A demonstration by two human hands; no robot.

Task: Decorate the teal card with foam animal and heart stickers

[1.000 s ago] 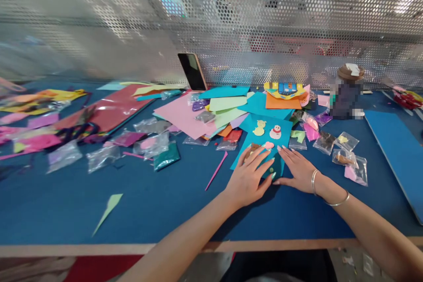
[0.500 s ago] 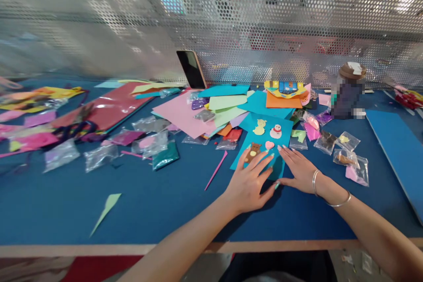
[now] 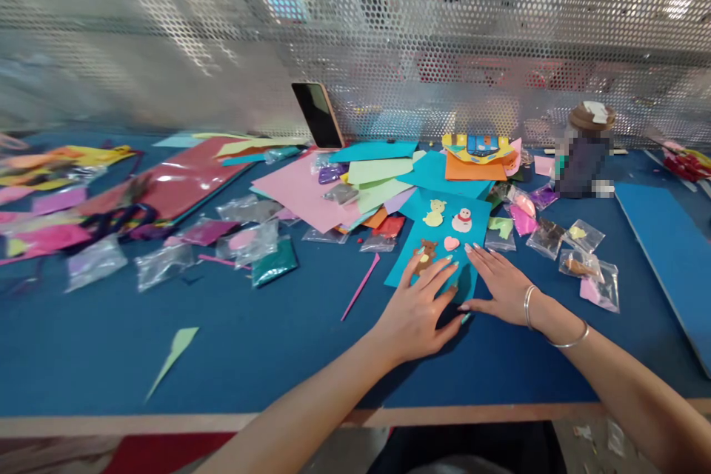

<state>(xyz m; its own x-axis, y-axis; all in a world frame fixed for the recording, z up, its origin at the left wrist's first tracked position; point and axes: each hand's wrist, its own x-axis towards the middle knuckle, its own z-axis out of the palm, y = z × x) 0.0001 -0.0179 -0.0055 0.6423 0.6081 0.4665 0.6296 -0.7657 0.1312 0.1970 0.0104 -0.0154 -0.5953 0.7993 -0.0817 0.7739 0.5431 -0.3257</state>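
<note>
A turquoise sheet of paper (image 3: pixel 405 252) lies flat on the table, bearing a pale yellow animal figure (image 3: pixel 434 213), a snowman (image 3: pixel 462 220), a brown bear (image 3: pixel 425 255) and a pink heart (image 3: pixel 452 243). My left hand (image 3: pixel 419 307) rests over the sheet's lower part with fingers spread, its fingertips partly covering the bear. Flat at the sheet's lower right edge lies my right hand (image 3: pixel 500 285), fingers stretched toward the heart. Neither hand grips anything. Both thumbs come close together near the bottom edge, which the left hand partly hides.
Left of the sheet lies a pink plastic clay tool (image 3: pixel 360 287). Clay bags (image 3: pixel 275 263) and coloured papers (image 3: pixel 311 189) spread beyond. A phone (image 3: pixel 319 115) leans against the perforated metal screen (image 3: pixel 389 44). To the right are a lidded cup (image 3: pixel 583 163) and a blue board (image 3: pixel 666 244).
The view has shifted very slightly. Both hands stay in nearly the same place on the turquoise sheet, with the right thumb drawn a little to the left.
</note>
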